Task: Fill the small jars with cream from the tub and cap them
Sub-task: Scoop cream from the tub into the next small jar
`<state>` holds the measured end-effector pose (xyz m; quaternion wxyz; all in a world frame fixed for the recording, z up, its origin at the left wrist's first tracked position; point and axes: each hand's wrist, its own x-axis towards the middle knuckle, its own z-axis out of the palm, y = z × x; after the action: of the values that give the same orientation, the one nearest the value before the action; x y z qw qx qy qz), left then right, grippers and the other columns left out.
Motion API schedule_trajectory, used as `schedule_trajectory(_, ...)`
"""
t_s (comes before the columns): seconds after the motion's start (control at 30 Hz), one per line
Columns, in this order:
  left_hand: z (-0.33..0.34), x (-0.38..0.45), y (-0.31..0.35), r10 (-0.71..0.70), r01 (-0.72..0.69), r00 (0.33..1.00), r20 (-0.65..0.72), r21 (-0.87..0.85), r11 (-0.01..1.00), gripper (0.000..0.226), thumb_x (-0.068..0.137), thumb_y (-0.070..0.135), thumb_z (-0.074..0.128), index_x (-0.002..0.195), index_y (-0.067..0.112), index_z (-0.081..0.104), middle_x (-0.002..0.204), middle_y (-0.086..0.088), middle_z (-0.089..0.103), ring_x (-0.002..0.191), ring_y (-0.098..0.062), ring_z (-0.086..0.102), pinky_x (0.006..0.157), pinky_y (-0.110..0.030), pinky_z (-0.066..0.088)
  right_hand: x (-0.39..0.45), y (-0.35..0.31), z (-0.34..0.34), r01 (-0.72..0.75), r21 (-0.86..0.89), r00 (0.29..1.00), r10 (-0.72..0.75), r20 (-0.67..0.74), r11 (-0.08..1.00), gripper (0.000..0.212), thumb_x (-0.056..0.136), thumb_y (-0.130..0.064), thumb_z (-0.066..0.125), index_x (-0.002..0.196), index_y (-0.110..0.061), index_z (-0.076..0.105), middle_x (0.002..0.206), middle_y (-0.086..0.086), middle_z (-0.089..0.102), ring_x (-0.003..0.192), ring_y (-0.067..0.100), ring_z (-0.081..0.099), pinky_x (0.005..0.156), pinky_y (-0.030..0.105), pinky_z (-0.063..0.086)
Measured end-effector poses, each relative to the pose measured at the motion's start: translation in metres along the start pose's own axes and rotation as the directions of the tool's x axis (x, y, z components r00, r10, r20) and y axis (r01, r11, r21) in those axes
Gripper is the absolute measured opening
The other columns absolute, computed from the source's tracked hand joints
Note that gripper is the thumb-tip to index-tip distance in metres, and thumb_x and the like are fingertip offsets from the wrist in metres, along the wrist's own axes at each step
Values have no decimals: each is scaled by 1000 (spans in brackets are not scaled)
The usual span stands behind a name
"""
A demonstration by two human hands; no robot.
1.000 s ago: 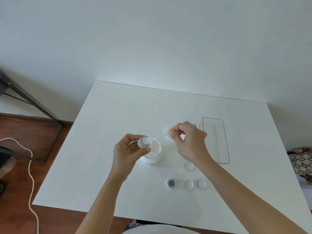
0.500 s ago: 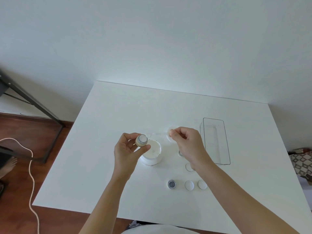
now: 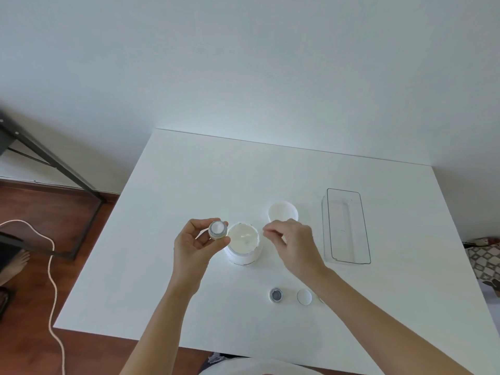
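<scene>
My left hand (image 3: 198,243) grips a small jar (image 3: 217,229) that is full of white cream, held just left of the open white cream tub (image 3: 243,243). My right hand (image 3: 293,243) hovers right of the tub with thumb and forefinger pinched on a thin clear spatula (image 3: 245,235). Its pale tip lies over the tub's cream and its handle is barely visible. An empty small jar (image 3: 276,294) and a white cap (image 3: 304,296) stand on the table nearer to me. My right forearm hides other caps.
The tub's white lid (image 3: 282,211) lies behind my right hand. A clear rectangular tray (image 3: 346,226) stands at the right on the white table (image 3: 189,185). A dark metal frame (image 3: 54,163) and a white cord (image 3: 52,266) are on the floor at the left.
The spatula left the small jar and swung to the tub. My right hand dropped lower and to the right. My left hand turned the filled jar's mouth upward.
</scene>
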<state>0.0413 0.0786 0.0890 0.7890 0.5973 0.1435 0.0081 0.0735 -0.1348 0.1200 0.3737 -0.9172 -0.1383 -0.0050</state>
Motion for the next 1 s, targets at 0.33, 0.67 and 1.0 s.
schedule_trajectory(0.33, -1, 1, -3, -23, 23, 1000, -2, 13, 1000, 36, 76, -12, 78, 102, 8, 65, 106, -8, 78, 103, -19, 74, 82, -20, 57, -12, 25, -22, 527, -428, 850, -449, 277, 734, 36, 66, 20, 53, 83, -8, 69, 69, -1, 61, 69, 22, 53, 65, 29, 48)
schedule_trajectory(0.67, 2, 0, -5, -39, 39, 999, 14, 13, 999, 37, 75, -11, 80, 104, 6, 65, 109, -10, 77, 104, -21, 74, 83, -20, 57, -2, 20, -21, -15, -32, 999, 14, -33, 999, 12, 89, -11, 63, 78, -10, 68, 63, -2, 66, 62, 17, 60, 58, 21, 45)
schedule_trajectory(1.0, 19, -8, -9, -68, 64, 996, 53, 72, 995, 38, 65, 3, 83, 98, 13, 67, 102, 1, 78, 99, -12, 73, 76, -17, 55, 3, 26, -17, -436, 138, 897, 442, -13, 889, 20, 84, -9, 61, 65, -6, 66, 60, -4, 71, 50, 0, 60, 49, 8, 43)
